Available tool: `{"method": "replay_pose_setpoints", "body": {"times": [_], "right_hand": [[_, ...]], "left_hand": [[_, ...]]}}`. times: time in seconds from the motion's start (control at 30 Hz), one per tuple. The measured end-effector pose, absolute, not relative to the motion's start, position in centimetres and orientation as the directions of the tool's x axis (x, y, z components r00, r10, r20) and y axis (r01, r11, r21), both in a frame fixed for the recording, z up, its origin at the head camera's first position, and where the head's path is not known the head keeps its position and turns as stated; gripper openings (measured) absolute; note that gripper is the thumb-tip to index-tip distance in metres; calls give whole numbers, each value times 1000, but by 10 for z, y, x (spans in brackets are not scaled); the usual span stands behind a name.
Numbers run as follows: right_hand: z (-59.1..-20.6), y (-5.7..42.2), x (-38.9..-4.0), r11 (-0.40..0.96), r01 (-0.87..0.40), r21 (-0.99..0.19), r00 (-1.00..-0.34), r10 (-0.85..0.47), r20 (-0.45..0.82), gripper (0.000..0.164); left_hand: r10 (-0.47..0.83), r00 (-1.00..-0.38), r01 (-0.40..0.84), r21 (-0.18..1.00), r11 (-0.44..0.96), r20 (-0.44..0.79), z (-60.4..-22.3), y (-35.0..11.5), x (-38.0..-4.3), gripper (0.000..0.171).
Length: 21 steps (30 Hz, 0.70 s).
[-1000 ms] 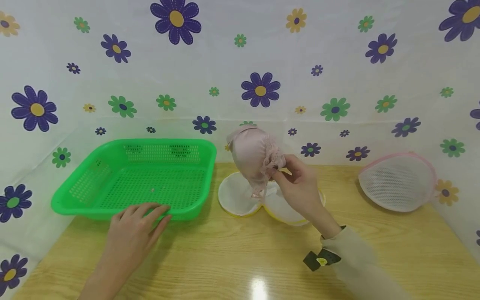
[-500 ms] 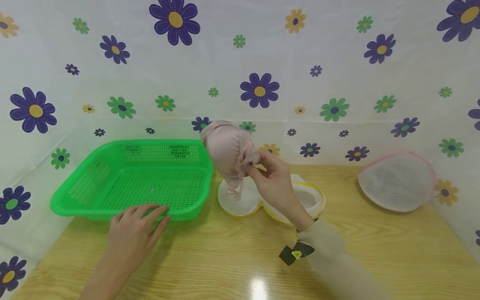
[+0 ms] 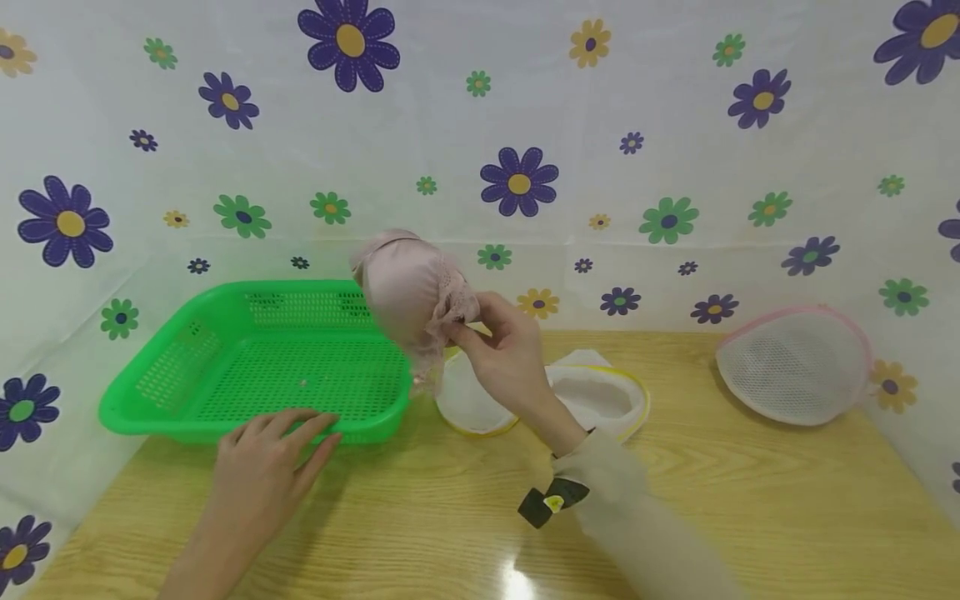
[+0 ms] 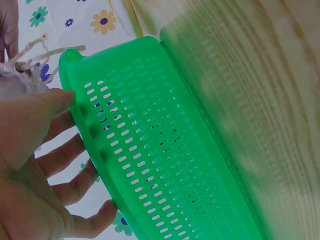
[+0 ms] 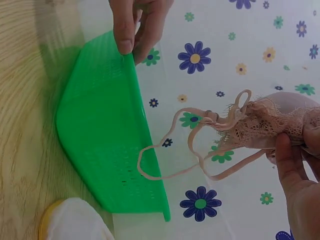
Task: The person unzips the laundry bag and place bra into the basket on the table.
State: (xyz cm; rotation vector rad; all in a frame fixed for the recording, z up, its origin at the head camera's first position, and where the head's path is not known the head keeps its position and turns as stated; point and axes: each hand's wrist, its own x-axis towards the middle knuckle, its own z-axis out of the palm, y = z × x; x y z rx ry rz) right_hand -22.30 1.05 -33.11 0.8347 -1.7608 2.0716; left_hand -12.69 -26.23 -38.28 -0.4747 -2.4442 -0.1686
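Note:
A pale pink bra [image 3: 405,287] with lace trim is pinched between the thumb and fingers of my right hand [image 3: 510,358]. Raised above the table, it hangs at the right end of the green plastic basket [image 3: 255,287]. Its thin straps [image 5: 200,167] dangle in loops in the right wrist view. My left hand [image 3: 258,467] holds the basket's near rim, thumb on the outside and fingers over the edge, as the left wrist view [image 4: 45,165] shows. Behind my right hand lies an unzipped white laundry bag [image 3: 472,396] with two round halves and yellow edging, partly hidden.
A white mesh laundry bag [image 3: 795,367] with pink trim stands at the right back of the wooden table [image 3: 750,500]. A white flowered sheet [image 3: 585,183] hangs behind the table. A dark strap [image 3: 555,500] circles the right sleeve cuff.
My right hand has carried the bra leftward and slightly up, from over the yellow-edged bag to the basket's right end. More of that bag shows now. My left hand has stayed on the rim.

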Motion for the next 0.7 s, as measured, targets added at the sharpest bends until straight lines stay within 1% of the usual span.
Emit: {"method": "replay_pose_setpoints", "body": {"times": [0.07, 0.23, 0.4, 0.5, 0.57, 0.63, 0.67, 0.7], "right_hand": [[-329, 5, -225, -224, -578, -785, -777, -143, 613, 20], [-324, -8, -230, -270, -572, -774, -767, -157, 622, 17], [-317, -16, -234, -276, -572, -773, -763, -168, 624, 17], [-316, -19, -237, -262, -574, -776, -762, -174, 623, 17], [-317, -21, -240, -247, -569, -785, -769, -180, 614, 18], [-320, -22, -243, -234, -554, -799, -778, -197, 597, 18], [-322, -23, -244, -225, -545, -808, -784, -205, 586, 18], [-325, -24, -245, -216, -538, -815, -787, -216, 577, 17]], "left_hand": [[288, -734, 371, 8, 929, 615, -383, -262, -127, 45], [270, -730, 360, 17, 933, 627, -383, -263, -127, 58], [275, -733, 365, 20, 931, 622, -384, -263, -128, 54], [279, -732, 370, 18, 929, 622, -385, -262, -129, 60], [276, -732, 371, 24, 928, 623, -385, -262, -128, 54], [273, -730, 371, 29, 928, 626, -385, -261, -128, 56], [270, -732, 370, 33, 928, 626, -385, -261, -127, 52], [267, -731, 371, 37, 928, 627, -385, -261, -127, 51]]}}
